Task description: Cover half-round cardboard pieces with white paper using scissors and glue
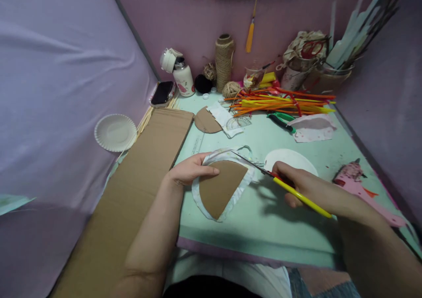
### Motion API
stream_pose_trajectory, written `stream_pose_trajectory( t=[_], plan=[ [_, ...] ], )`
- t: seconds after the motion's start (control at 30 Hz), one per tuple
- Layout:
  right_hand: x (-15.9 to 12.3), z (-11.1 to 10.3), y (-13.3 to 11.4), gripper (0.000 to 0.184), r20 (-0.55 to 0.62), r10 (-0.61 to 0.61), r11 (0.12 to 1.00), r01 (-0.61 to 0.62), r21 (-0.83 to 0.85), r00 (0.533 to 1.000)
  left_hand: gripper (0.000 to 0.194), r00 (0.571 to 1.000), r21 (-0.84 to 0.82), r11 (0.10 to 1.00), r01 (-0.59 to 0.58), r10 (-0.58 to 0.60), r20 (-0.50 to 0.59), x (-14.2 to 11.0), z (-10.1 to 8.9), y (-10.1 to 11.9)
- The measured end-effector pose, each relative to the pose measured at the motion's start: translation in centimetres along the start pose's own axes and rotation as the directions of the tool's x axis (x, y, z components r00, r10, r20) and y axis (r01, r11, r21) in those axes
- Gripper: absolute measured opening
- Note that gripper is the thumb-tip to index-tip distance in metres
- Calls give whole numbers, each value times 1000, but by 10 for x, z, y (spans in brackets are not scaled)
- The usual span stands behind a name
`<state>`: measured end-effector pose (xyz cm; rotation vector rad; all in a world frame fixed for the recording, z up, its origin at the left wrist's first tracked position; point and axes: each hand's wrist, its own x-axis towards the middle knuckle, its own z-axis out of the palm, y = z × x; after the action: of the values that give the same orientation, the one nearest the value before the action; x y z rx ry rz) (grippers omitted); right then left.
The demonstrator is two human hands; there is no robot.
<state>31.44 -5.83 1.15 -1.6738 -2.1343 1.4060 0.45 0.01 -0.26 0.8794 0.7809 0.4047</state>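
Note:
My left hand (194,169) pinches a rounded, wedge-shaped piece of brown cardboard (222,186), thumb on top and fingers underneath. Pale blue-white patterned fabric (197,192) lies under the cardboard and sticks out around its edge. My right hand (296,181) is closed on scissors (252,164), whose blades point left over the fabric's upper right edge. A long yellow stick-like part (305,198) extends from the same hand; whether it belongs to the scissors I cannot tell. A narrow fabric strip (244,150) curls beside the blades. Behind my right hand lies a white disc (286,158).
A large cardboard sheet (141,157) covers the table's left side. Toward the back are a half-round cardboard piece (205,121), orange and yellow stems (277,102), green-handled pliers (281,122) and a twine spool (224,63). A pink glue gun (369,197) lies right.

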Motion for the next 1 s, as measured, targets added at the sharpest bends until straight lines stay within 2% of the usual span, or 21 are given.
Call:
stream_pose_trajectory(
  t=[0.23,0.4,0.5,0.8,1.0],
  plan=[
    [0,2,-5,31,-2,29,999,-29,-16,1000,48,998,69,996,48,-51,41,1,3,-2],
    [1,2,-9,34,-28,19,999,-20,-26,999,40,995,84,995,46,-53,80,3,6,-3],
    [0,2,-10,32,-26,14,1000,-15,-7,1000,42,995,95,995,33,-41,90,2,7,-2],
    [0,2,-4,31,-47,-31,999,31,11,998,51,997,109,994,31,-38,65,0,7,1],
    [-1,-1,-5,34,-63,-29,1000,28,-8,998,49,998,121,992,24,-31,59,0,7,2]
  ],
)
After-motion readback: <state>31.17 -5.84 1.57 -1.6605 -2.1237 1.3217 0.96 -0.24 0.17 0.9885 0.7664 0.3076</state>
